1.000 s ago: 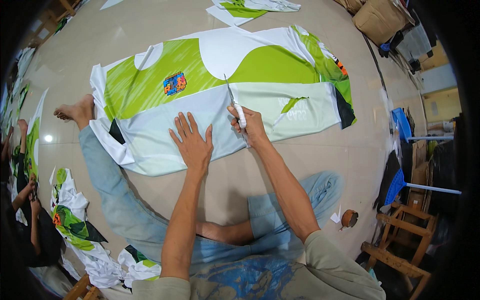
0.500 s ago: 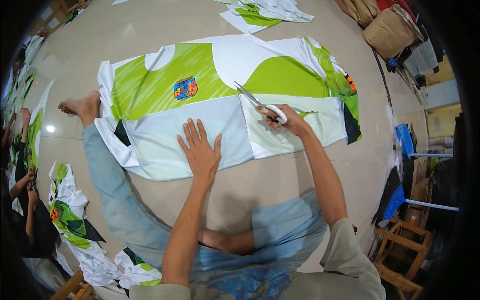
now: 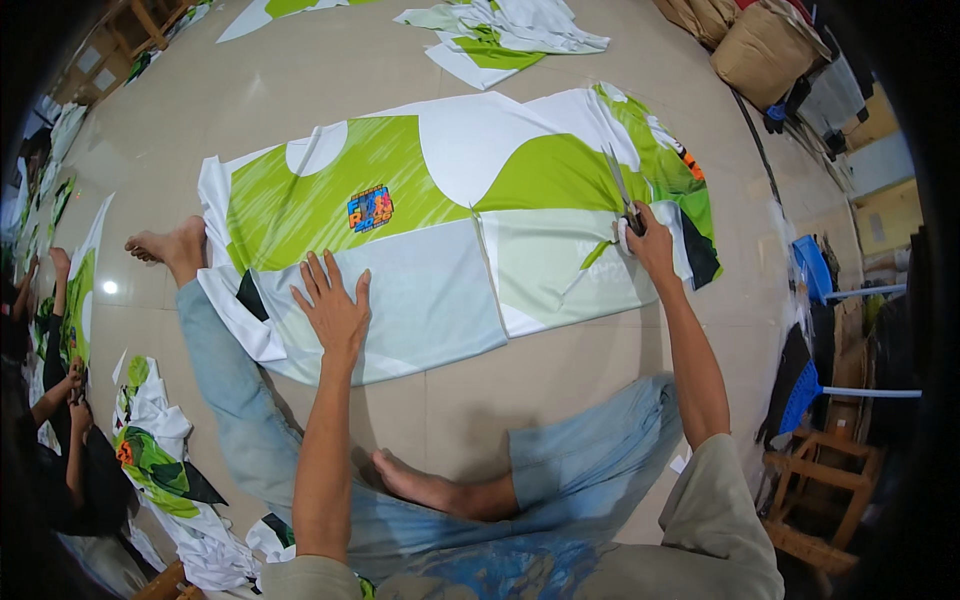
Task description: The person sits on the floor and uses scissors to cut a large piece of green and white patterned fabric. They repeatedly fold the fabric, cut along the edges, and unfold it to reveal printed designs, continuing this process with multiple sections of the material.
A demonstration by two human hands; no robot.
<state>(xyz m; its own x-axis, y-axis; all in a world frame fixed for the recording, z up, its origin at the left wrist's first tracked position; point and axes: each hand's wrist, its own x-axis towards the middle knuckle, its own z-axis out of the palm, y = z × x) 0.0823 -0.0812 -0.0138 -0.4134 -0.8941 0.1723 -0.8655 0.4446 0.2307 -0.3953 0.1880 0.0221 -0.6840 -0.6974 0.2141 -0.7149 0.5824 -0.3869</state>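
Observation:
A printed green and white fabric panel [image 3: 330, 215] is spread on the floor in front of me, its near part folded over to show the pale reverse side [image 3: 400, 290]. My left hand [image 3: 335, 312] lies flat on that pale part, fingers spread. At the panel's right end, my right hand [image 3: 650, 240] is closed round the handles of a pair of scissors [image 3: 616, 178], whose blades point away from me over the green cloth. A narrow gap [image 3: 490, 265] divides the folded part into two sections. The right section is creased near the scissors.
More cut fabric [image 3: 500, 45] lies beyond the panel, and another heap [image 3: 165, 450] is at my left. A person [image 3: 75, 430] works at the far left. Blue dustpans [image 3: 803, 395], a wooden stool [image 3: 820, 495] and a brown sack [image 3: 770, 55] line the right side.
My right hand has carried the scissors to the right, and their blades now point more straight away from me. My left hand has slid left across the fabric.

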